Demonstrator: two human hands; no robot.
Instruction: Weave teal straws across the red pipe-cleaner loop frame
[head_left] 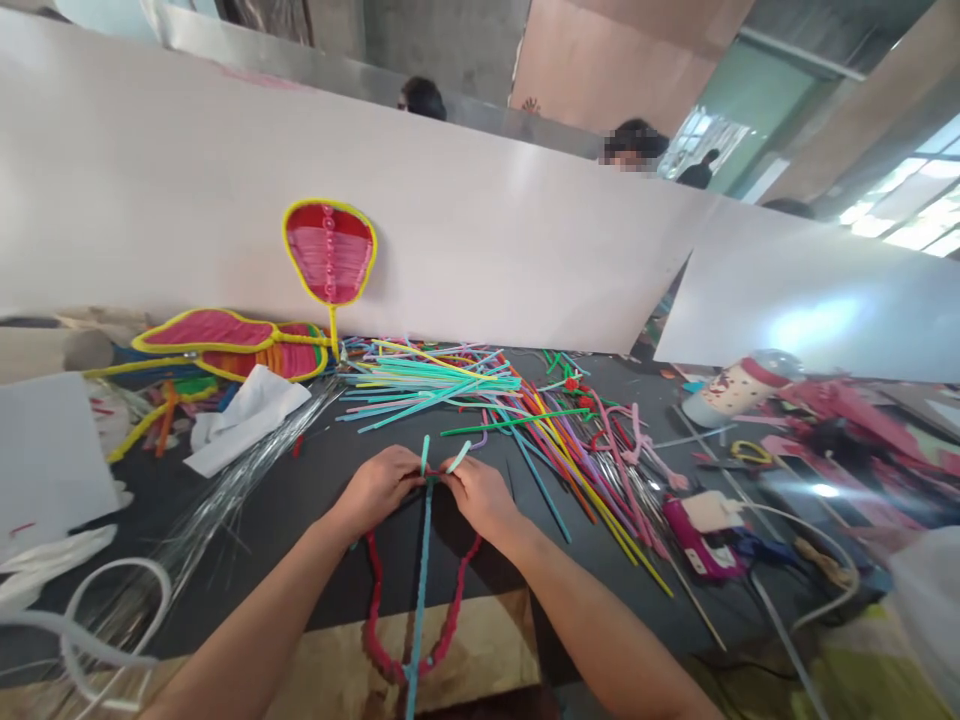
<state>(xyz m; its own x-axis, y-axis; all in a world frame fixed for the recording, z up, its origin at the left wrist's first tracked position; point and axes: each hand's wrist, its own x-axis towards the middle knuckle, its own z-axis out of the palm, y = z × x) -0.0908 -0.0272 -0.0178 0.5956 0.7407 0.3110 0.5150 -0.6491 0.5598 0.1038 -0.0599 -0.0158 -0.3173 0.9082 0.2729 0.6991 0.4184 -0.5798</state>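
In the head view, a red fuzzy pipe-cleaner loop [373, 600] hangs between my hands, with a light blue pipe cleaner [422, 590] running down its middle. My left hand [382, 487] pinches the top of this pipe-cleaner frame from the left. Opposite it, my right hand [484, 492] pinches the same top, close to the left fingertips. Two pale turquoise ends stick up between the fingers; the exact joint is partly hidden. The loop's rounded bottom crosses the blue stem low in the picture, over a wooden board [487, 650].
Beyond my hands lies a pile of turquoise pipe cleaners [442, 385], with coloured ones fanned rightward. A yellow-edged red fan shape [330, 250] stands by a white partition [487, 220]. Silver wires [247, 475] lie left. At right are a tumbler [739, 390], scissors [750, 452] and a magenta device [697, 540].
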